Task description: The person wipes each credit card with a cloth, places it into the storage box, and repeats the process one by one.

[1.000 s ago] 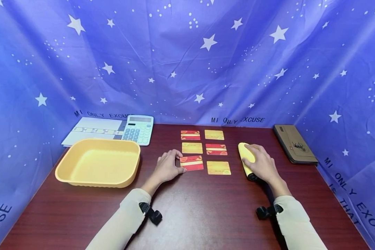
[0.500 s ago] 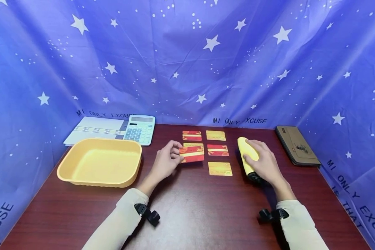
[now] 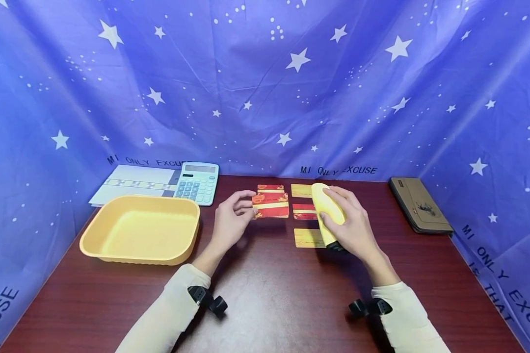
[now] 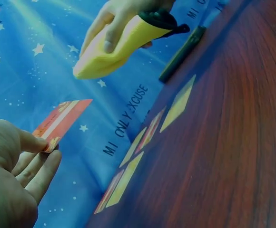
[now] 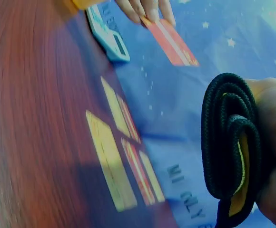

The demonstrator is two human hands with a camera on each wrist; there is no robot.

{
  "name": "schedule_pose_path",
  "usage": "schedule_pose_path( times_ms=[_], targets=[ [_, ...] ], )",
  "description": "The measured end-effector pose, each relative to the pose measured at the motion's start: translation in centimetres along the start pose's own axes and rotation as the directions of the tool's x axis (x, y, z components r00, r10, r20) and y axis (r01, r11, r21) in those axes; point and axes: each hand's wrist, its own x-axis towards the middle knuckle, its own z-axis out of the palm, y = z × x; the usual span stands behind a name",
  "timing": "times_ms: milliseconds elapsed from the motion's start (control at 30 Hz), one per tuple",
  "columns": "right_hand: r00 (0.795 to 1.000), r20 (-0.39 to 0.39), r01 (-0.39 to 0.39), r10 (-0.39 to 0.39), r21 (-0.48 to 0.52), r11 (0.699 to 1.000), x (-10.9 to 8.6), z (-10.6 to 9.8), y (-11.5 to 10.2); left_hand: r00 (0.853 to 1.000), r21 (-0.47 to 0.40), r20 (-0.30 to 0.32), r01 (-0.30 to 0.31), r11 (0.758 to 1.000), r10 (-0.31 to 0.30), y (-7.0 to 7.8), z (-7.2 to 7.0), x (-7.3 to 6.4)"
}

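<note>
My left hand (image 3: 230,223) pinches a red and gold card (image 3: 271,210) by its left edge, holding it above the table. My right hand (image 3: 352,223) grips a rolled yellow cloth (image 3: 328,208); its black-trimmed, layered end (image 5: 228,137) shows in the right wrist view. The cloth is raised, to the right of the held card and apart from it. Below lie several more cards: a red one (image 3: 270,187) and a yellow one (image 3: 300,190) at the back, a red one (image 3: 304,212) and a yellow one (image 3: 308,238) partly behind the cloth. The held card mostly hides another yellow card (image 4: 125,179).
On the left stands a yellow plastic basin (image 3: 183,245). Behind it are a light blue calculator (image 3: 198,182) and a white flat box (image 3: 132,176). A brown zip wallet (image 3: 419,206) lies at the right edge. Star-patterned blue curtain (image 3: 265,88) surrounds the dark red table (image 3: 265,304).
My left hand has lifted the red card off the table from the nearest row and moved it back. My right hand has raised the rolled cloth and brought it left, over the right-hand cards.
</note>
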Motion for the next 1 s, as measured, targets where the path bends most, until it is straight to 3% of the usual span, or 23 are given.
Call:
schedule_pose_path(
  times_ms=[167, 467, 767, 1000],
  targets=[
    [0.999, -0.022, 0.047, -0.046, 0.055, 0.997, 0.4, 1.2, -1.6, 0.999, -0.115, -0.017, 0.041, 0.993, -0.044, 0.3, 0.0, 0.1],
    [0.993, -0.015, 0.120, -0.120, 0.060, 0.991, 0.8, 3.6, -3.6, 0.997, -0.113, -0.041, 0.057, 0.992, -0.062, 0.6, 0.4, 0.0],
    [0.990, 0.027, 0.137, -0.137, -0.003, 0.991, 0.6, 5.8, -4.8, 0.999, -0.186, 0.006, 0.041, 0.982, -0.040, 0.7, 1.1, -0.2],
    [0.986, 0.052, 0.156, -0.156, 0.020, 0.988, 0.5, 7.0, -5.8, 0.998, -0.261, 0.023, 0.059, 0.964, -0.055, 1.1, 1.4, -0.5]
  ],
)
